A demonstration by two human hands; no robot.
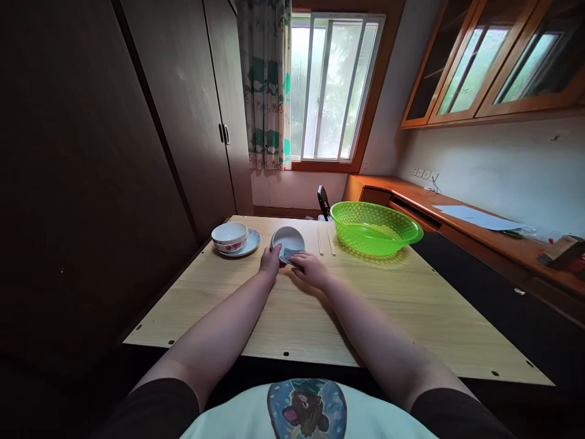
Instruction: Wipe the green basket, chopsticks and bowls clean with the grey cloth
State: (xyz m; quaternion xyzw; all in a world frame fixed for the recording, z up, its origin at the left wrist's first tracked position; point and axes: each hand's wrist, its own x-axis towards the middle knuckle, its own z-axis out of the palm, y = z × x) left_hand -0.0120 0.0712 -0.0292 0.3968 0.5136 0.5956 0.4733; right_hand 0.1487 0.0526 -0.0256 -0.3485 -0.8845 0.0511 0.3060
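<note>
A white bowl (289,236) is tilted toward me above the middle of the table, its inside showing. My left hand (270,261) grips its left rim, closed around the edge. In my right hand (311,269) is a grey-blue cloth (289,253), pressed against the near inner side of the bowl; my fingers are bent over it. To the left, white bowls with a red floral pattern (230,236) are stacked on a patterned plate (251,242). Two pairs of chopsticks (320,241) lie just right of the held bowl.
A large green plastic basket (376,229) stands on the right of the light wooden table (402,305). A dark wardrobe (178,110) rises along the left. Beyond the table are a folding chair (324,201) and an orange-brown desk (411,194) with papers (478,218) on it.
</note>
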